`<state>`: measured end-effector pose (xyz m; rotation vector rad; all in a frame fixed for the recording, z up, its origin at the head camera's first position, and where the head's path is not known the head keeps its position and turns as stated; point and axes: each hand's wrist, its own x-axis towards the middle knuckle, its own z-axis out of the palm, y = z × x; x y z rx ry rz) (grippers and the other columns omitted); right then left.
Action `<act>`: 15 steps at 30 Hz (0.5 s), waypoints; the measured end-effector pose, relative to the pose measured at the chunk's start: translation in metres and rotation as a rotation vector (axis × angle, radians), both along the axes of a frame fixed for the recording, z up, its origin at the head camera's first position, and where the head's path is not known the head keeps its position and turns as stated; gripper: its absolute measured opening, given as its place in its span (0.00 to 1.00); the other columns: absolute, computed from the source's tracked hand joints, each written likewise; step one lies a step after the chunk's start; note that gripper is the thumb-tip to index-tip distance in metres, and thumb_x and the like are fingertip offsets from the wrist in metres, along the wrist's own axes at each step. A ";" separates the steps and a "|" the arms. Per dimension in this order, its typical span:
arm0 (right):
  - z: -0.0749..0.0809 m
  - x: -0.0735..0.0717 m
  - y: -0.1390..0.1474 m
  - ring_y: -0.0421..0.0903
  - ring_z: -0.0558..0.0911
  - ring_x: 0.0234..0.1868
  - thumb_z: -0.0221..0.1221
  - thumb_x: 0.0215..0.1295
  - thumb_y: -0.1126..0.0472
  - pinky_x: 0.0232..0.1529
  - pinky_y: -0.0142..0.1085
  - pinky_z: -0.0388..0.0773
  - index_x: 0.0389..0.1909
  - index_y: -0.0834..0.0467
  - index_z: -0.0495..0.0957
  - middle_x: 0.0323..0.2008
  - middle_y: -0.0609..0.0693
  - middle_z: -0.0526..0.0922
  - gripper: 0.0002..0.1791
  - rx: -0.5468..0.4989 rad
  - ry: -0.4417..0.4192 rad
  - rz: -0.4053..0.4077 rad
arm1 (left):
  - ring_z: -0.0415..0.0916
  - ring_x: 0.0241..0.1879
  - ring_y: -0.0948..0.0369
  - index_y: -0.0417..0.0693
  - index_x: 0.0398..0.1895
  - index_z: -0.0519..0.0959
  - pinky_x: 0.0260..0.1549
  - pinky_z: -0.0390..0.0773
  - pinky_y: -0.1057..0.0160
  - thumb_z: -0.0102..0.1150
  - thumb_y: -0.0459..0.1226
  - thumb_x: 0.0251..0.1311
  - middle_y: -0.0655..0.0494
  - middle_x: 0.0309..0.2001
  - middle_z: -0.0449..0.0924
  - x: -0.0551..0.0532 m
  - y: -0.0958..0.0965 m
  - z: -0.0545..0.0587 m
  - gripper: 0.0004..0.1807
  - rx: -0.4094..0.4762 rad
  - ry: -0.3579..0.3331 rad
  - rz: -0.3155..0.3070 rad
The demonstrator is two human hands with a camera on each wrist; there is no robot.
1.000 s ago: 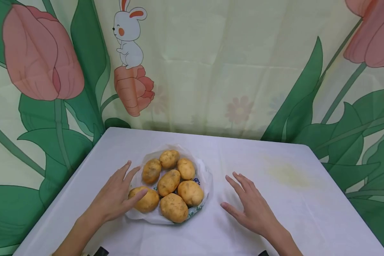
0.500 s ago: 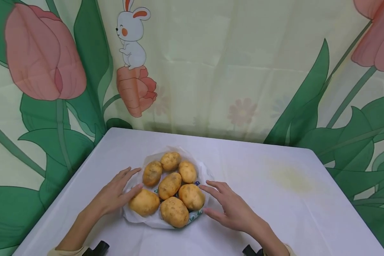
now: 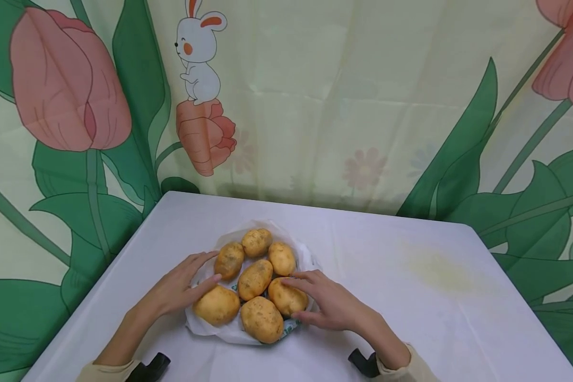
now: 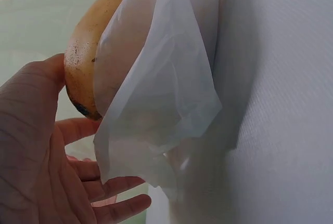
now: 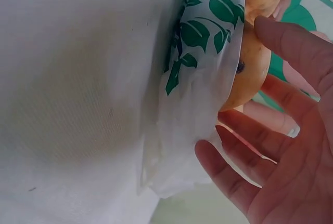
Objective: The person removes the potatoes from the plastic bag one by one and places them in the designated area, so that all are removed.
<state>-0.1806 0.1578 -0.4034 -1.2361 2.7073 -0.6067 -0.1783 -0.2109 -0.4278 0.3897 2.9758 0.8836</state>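
At the bag's (image 3: 210,328) sides: left hand (image 3: 175,287) and right hand (image 3: 331,303), fingers relaxed, gripping nothing

All seven potatoes (image 3: 255,279) rest in it, none lifted yet.

Seven potatoes (image 3: 255,279) on sheet (image 3: 211,330), left of table (image 3: 387,254) centre (curtain (image 3: 296,132) behind).

Table (image 3: 377,239): white-covered, yellowish stain (image 3: 439,271) toward right edge
Backdrop (image 3: 296,132): pale cloth behind far edge
Tulips (image 3: 69,85): printed pink, beyond side edges
Rabbit (image 3: 200,58): printed, above far-left corner

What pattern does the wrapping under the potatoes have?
The wrapping has green leaves on white, clearest in the right wrist view.
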 end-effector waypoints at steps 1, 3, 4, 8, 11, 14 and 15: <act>0.000 -0.001 0.000 0.52 0.72 0.67 0.66 0.68 0.48 0.63 0.52 0.77 0.75 0.47 0.68 0.69 0.53 0.73 0.36 0.009 -0.008 0.001 | 0.66 0.70 0.36 0.54 0.77 0.65 0.60 0.70 0.29 0.53 0.62 0.70 0.38 0.72 0.66 -0.001 0.000 -0.001 0.38 0.002 0.003 -0.003; 0.000 -0.003 -0.001 0.50 0.73 0.67 0.67 0.68 0.47 0.63 0.51 0.76 0.75 0.46 0.68 0.68 0.51 0.74 0.37 0.022 -0.027 0.000 | 0.66 0.69 0.37 0.51 0.77 0.64 0.61 0.69 0.30 0.53 0.61 0.71 0.38 0.72 0.67 -0.002 0.001 -0.002 0.39 0.005 0.003 -0.006; 0.000 -0.005 -0.002 0.50 0.73 0.66 0.67 0.67 0.46 0.63 0.51 0.77 0.75 0.46 0.67 0.67 0.50 0.74 0.37 0.026 -0.037 0.000 | 0.66 0.69 0.37 0.50 0.77 0.64 0.61 0.69 0.30 0.53 0.61 0.71 0.38 0.72 0.67 -0.002 0.001 -0.002 0.39 0.006 0.002 -0.007; -0.001 -0.008 -0.003 0.48 0.73 0.65 0.68 0.66 0.44 0.63 0.50 0.76 0.75 0.47 0.67 0.66 0.48 0.75 0.39 0.029 -0.062 0.000 | 0.65 0.70 0.36 0.47 0.77 0.63 0.62 0.68 0.30 0.53 0.61 0.71 0.37 0.71 0.67 -0.004 0.002 -0.003 0.40 0.009 -0.003 -0.006; -0.001 -0.010 -0.003 0.48 0.73 0.65 0.68 0.65 0.43 0.63 0.50 0.76 0.75 0.48 0.68 0.65 0.48 0.75 0.39 0.028 -0.068 -0.005 | 0.65 0.70 0.36 0.46 0.77 0.64 0.63 0.68 0.31 0.53 0.61 0.71 0.37 0.71 0.67 -0.005 0.003 -0.003 0.41 0.013 -0.004 -0.008; -0.002 -0.010 -0.003 0.48 0.73 0.65 0.68 0.64 0.43 0.63 0.50 0.76 0.75 0.47 0.68 0.65 0.48 0.75 0.39 0.025 -0.075 -0.012 | 0.65 0.70 0.36 0.45 0.77 0.64 0.63 0.67 0.31 0.53 0.61 0.70 0.36 0.71 0.68 -0.005 0.003 -0.003 0.41 0.016 -0.006 -0.010; -0.002 -0.010 -0.003 0.48 0.73 0.65 0.69 0.64 0.42 0.63 0.50 0.76 0.74 0.47 0.68 0.65 0.48 0.75 0.39 0.024 -0.077 -0.015 | 0.65 0.70 0.36 0.45 0.77 0.64 0.63 0.67 0.31 0.53 0.61 0.70 0.36 0.71 0.68 -0.005 0.004 -0.003 0.41 0.017 -0.006 -0.011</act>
